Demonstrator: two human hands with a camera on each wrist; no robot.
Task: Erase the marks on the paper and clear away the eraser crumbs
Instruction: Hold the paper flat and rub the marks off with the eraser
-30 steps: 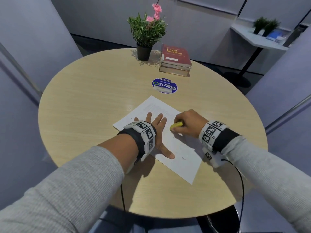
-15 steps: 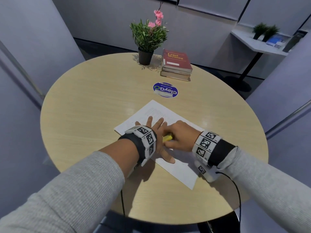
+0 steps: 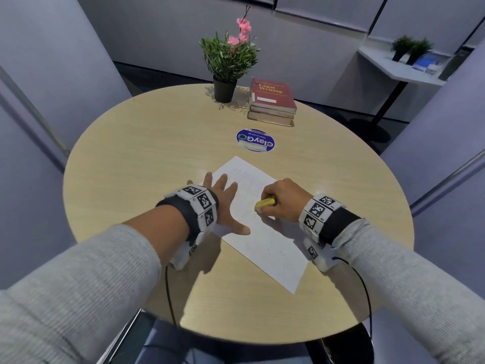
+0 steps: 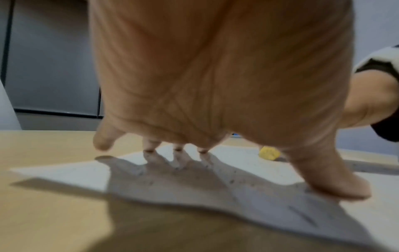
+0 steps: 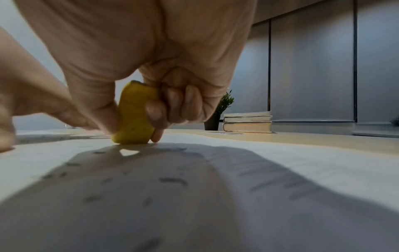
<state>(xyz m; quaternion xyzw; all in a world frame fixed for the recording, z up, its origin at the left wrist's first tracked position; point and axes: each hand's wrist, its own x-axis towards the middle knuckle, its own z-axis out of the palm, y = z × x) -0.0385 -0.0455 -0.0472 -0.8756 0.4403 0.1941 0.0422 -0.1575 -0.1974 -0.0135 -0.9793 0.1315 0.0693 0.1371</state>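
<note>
A white sheet of paper [image 3: 265, 232] lies at an angle on the round wooden table [image 3: 131, 164]. My left hand [image 3: 223, 203] lies flat on the sheet's left part with fingers spread, pressing it down. My right hand [image 3: 280, 203] grips a yellow eraser [image 3: 265, 202] between thumb and fingers. In the right wrist view the eraser [image 5: 135, 117] stands with its lower end on the paper [image 5: 215, 196]. Small dark eraser crumbs [image 5: 172, 180] are scattered over the sheet. In the left wrist view, crumbs [image 4: 232, 180] lie under my palm, with the eraser [image 4: 268, 153] beyond.
A potted plant with pink flowers [image 3: 228, 64] and a stack of books with a red one on top [image 3: 273, 103] stand at the table's far side. A round blue sticker [image 3: 256, 141] lies just beyond the paper. Grey partitions ring the table.
My right hand has moved the eraser back to the right, away from my left hand, after rubbing close to its fingers half a second ago. My left hand stays on the sheet.
</note>
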